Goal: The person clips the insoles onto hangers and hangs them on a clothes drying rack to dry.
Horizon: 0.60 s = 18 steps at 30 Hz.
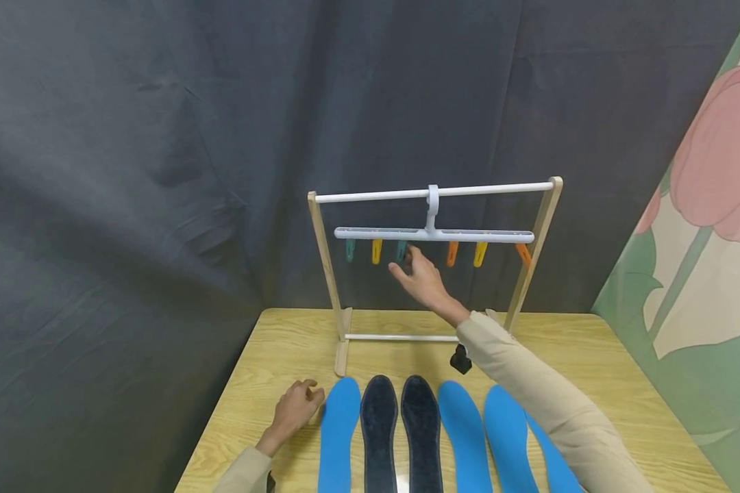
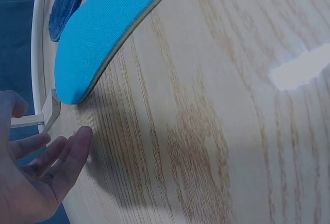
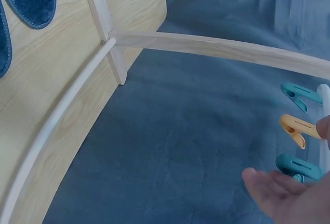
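Observation:
My right hand (image 1: pixel 424 279) is raised beside a teal clothespin (image 1: pixel 401 250) on the white clip hanger (image 1: pixel 376 233). In the right wrist view, the thumb and fingers of that hand (image 3: pixel 296 199) are spread around this teal clothespin (image 3: pixel 299 167); whether they touch it I cannot tell. A yellow clothespin (image 1: pixel 377 252) and another teal one (image 1: pixel 350 250) hang further left. Low over the table, my left hand (image 1: pixel 296 409) has loosely bent fingers and holds nothing. Beside it lies a blue insole (image 1: pixel 340 428), its tip near the fingers in the left wrist view.
A wooden rack (image 1: pixel 324 260) with white rods carries the hanger. Right of the hand hang an orange clothespin (image 1: pixel 452 254), a yellow one (image 1: pixel 480 255) and a tilted orange one (image 1: pixel 523 254). Dark insoles (image 1: pixel 379 431) and more blue insoles (image 1: pixel 462 431) lie in a row on the table (image 1: pixel 253 383).

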Tool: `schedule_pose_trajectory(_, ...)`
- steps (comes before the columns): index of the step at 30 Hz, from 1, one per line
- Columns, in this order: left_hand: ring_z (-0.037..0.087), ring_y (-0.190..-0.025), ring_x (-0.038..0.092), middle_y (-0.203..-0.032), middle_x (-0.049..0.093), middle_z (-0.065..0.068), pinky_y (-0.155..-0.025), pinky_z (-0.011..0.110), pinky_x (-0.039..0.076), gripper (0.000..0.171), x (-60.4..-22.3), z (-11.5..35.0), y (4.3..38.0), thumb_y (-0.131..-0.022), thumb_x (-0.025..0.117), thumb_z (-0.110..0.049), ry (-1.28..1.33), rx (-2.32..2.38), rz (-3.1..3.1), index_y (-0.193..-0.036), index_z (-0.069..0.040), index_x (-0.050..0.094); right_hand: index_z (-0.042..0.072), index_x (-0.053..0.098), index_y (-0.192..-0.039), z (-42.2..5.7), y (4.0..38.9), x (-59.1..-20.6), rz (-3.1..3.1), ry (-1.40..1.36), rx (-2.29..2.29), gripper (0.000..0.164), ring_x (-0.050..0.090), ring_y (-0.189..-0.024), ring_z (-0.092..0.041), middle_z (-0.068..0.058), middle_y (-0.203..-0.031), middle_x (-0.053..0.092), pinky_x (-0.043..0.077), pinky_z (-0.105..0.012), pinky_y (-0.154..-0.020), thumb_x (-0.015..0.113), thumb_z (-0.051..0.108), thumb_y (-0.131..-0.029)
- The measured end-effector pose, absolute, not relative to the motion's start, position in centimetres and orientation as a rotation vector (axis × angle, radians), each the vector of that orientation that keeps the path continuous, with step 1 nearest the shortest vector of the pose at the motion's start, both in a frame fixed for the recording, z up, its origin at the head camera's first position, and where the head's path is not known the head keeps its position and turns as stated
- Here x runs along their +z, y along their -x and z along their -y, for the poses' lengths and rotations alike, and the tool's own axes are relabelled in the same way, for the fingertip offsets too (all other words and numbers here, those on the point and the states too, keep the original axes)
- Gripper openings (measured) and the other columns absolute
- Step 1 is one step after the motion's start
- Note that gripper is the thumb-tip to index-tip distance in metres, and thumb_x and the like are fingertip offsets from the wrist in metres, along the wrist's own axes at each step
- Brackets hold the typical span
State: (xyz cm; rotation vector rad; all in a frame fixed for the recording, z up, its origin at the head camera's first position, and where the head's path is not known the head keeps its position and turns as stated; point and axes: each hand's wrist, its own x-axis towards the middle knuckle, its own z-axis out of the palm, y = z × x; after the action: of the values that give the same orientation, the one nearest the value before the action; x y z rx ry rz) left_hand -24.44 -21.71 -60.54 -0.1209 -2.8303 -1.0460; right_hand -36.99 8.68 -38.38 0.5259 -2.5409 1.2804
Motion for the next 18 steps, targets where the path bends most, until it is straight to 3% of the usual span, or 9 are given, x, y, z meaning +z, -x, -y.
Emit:
schedule_pose_trajectory(6,0.015,-0.069,0.057,-0.088,0.060,0.006,-0.054,0.033,0.049,0.036,-60.6,21.5,24.5,-0.100,0.058,-0.025,0.126,-1.044,2.831,-0.119,0.004,0.066,-0.007,0.042,-0.138,-8.6,36.2,-39.1,2.616,-0.453,1.156,0.059,0.057,-0.082,-0.031,-0.019,-0.102,0.059,0.049,-0.044,-0.067,0.058,0.035,-0.100)
schedule_pose_trajectory(9,0.015,-0.069,0.057,-0.087,0.060,0.005,-0.055,0.033,0.049,0.035,-60.7,21.4,24.6,-0.099,0.060,-0.025,0.131,-1.019,2.840,-0.118,0.004,0.066,-0.007,0.046,-0.131,-8.6,35.6,-39.5,2.674,-0.415,1.097,0.057,0.058,-0.073,-0.026,-0.013,-0.096,0.060,0.050,-0.041,-0.060,0.057,0.039,-0.100)
schedule_pose_trajectory(15,0.017,-0.070,0.056,-0.087,0.059,0.007,-0.055,0.033,0.048,0.036,-60.6,21.0,24.4,-0.096,0.065,-0.025,0.143,-0.970,2.852,-0.115,0.005,0.066,-0.003,0.059,-0.114,-8.2,34.0,-40.1,2.743,-0.542,1.064,0.041,0.061,-0.069,-0.023,-0.011,-0.090,0.065,0.052,-0.040,-0.062,0.056,0.036,-0.102)
schedule_pose_trajectory(18,0.018,-0.071,0.056,-0.088,0.060,0.009,-0.054,0.033,0.048,0.039,-60.6,21.0,24.4,-0.095,0.067,-0.026,0.149,-0.966,2.864,-0.115,0.007,0.065,-0.001,0.066,-0.113,-7.6,33.4,-39.9,2.720,-0.706,1.091,0.035,0.064,-0.078,-0.023,-0.011,-0.096,0.069,0.055,-0.040,-0.069,0.055,0.031,-0.103)
